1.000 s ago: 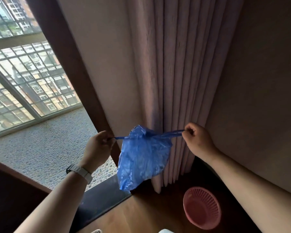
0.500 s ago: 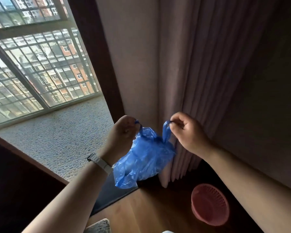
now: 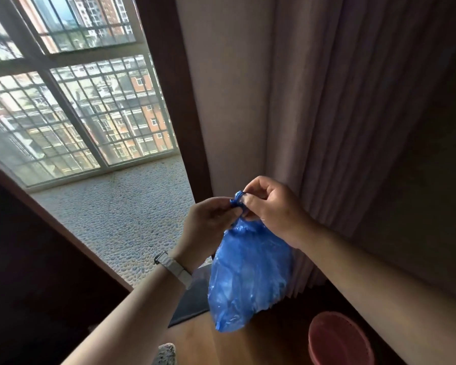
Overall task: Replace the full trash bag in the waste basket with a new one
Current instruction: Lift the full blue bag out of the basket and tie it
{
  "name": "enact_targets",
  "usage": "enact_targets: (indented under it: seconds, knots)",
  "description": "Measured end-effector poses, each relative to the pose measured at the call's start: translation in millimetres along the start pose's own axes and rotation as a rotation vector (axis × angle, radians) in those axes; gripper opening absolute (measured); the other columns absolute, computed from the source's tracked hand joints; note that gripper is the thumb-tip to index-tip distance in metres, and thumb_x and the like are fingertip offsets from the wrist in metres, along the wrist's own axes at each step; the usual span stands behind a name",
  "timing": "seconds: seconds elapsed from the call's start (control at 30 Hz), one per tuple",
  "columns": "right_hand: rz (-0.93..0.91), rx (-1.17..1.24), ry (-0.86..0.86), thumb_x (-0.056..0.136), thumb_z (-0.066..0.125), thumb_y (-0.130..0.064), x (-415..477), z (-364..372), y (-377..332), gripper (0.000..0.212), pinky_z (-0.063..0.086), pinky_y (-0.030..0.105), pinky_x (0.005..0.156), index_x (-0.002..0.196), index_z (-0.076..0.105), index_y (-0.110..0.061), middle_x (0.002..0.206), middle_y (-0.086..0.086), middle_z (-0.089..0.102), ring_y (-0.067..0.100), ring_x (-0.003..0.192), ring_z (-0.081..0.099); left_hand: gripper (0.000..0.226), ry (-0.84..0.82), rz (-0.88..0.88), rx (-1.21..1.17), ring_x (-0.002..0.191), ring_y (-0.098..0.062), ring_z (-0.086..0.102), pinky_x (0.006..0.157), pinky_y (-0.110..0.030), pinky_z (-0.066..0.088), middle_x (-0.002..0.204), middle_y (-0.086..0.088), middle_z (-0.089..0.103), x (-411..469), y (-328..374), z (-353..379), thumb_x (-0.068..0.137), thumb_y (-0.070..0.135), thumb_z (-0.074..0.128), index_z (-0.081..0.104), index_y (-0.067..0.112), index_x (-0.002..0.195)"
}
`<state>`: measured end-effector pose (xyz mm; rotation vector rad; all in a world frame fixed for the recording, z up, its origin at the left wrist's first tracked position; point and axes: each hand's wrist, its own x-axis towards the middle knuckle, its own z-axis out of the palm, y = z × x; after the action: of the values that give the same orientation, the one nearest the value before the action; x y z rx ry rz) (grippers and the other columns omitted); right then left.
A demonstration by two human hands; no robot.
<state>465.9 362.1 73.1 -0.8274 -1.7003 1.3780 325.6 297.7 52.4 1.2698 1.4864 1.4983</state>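
Where the frame runs dark at the lower left, nothing can be made out; past it the barred window [image 3: 71, 106] shows blurred buildings above a pebbled floor [image 3: 121, 214]. A wristband [image 3: 174, 268] crosses the left forearm, and the left hand [image 3: 208, 227] pinches the twisted top of the blue trash bag [image 3: 248, 280], its fingertips hidden behind the plastic. The bag hangs in the air below both hands, its contents unreadable through the crinkled film. The right hand [image 3: 271, 209] closes a narrow grip on the same blue knot, touching the left. Behind hangs a pleated curtain [image 3: 340, 127]. At the lower right the pink waste basket [image 3: 340, 341] stands on the wooden floor, cut off by the frame edge.
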Motion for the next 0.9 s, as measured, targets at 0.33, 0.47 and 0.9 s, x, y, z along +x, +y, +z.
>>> enact_targets:
  seconds: [0.33,0.47,0.9]
  knots:
    - [-0.135,-0.188,-0.101,0.085,0.070,-0.014,-12.7,-67.3,21.0,0.008,0.052,0.034,0.078,0.087,0.064,-0.019,0.083,-0.001,0.067,0.010,0.078,0.063,0.008,0.078,0.030,0.138,0.063,-0.015,0.047,0.061,-0.033,0.042,0.065,-0.008,0.056,0.9,25.6,44.4,0.085,0.008,0.070,0.072,0.009,0.077]
    - [-0.195,-0.354,-0.170,0.079,0.066,-0.035,-23.4,-94.1,44.8,0.028,0.049,0.029,0.089,0.106,0.063,-0.027,0.106,-0.006,0.065,0.006,0.102,0.061,0.020,0.123,0.026,0.103,0.064,-0.019,0.054,0.062,-0.037,0.047,0.068,-0.011,0.061,-1.3,39.1,64.6,0.087,0.005,0.066,0.073,0.019,0.075]
    - [-0.312,-0.357,-0.082,0.073,0.068,-0.035,-54.4,-52.6,60.1,0.043,0.047,0.028,0.087,0.111,0.057,-0.019,0.111,-0.006,0.057,0.009,0.104,0.055,0.029,0.262,0.021,0.071,0.066,-0.016,0.062,0.068,-0.034,0.053,0.067,0.000,0.068,-47.2,66.7,89.8,0.082,-0.001,0.069,0.074,0.025,0.070]
